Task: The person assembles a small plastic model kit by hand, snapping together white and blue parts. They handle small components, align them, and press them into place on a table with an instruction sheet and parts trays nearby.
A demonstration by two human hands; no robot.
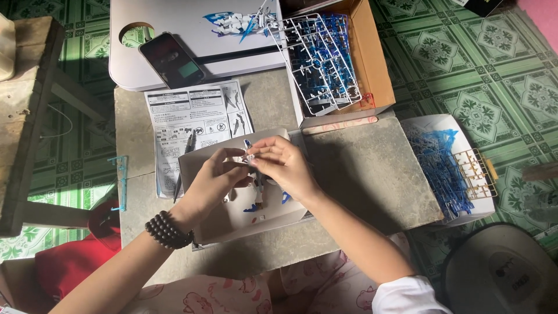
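Both hands' fingers (256, 152) pinch small model part (250, 156).

Both hands meet over a grey tray (232, 218) on the stone table (360, 168). Left hand (212, 181) and right hand (285, 164) pinch a small white-and-blue model part (250, 156) between fingertips. Instruction sheet (195, 119) lies far left, phone (171, 60) beyond. Cardboard box (372, 58) with blue part frames (322, 58) far right.

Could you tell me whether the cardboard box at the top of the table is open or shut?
Open: the box has no lid on, and blue part frames show inside it.
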